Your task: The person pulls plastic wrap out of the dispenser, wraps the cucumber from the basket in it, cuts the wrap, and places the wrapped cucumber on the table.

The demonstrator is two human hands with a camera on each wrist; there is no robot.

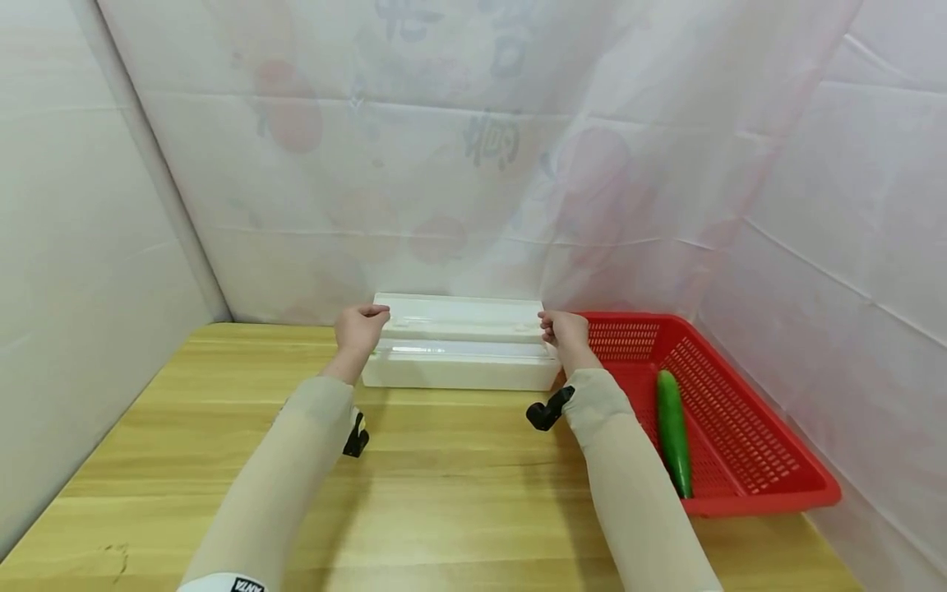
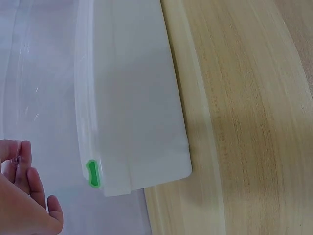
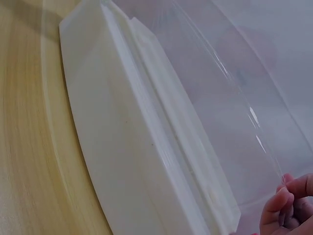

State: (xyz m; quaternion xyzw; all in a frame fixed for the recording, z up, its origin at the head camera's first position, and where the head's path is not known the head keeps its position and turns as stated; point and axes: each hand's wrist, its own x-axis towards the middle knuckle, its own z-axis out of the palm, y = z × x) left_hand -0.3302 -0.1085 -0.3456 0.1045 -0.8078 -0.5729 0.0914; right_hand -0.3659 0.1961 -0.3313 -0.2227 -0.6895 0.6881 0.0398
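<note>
A long white cling film dispenser lies crosswise at the far edge of the table, its lid raised behind it. A clear sheet of cling film stretches above the box between the two hands. My left hand pinches one corner of the film between thumb and finger, beyond the box's left end. At the opposite corner, my right hand pinches the film the same way. A small green slider sits at the box's left end in the left wrist view.
A red plastic basket stands on the right of the wooden table, close to the right forearm. Inside it lies a green cucumber. A pale printed curtain hangs right behind the dispenser, with white side walls.
</note>
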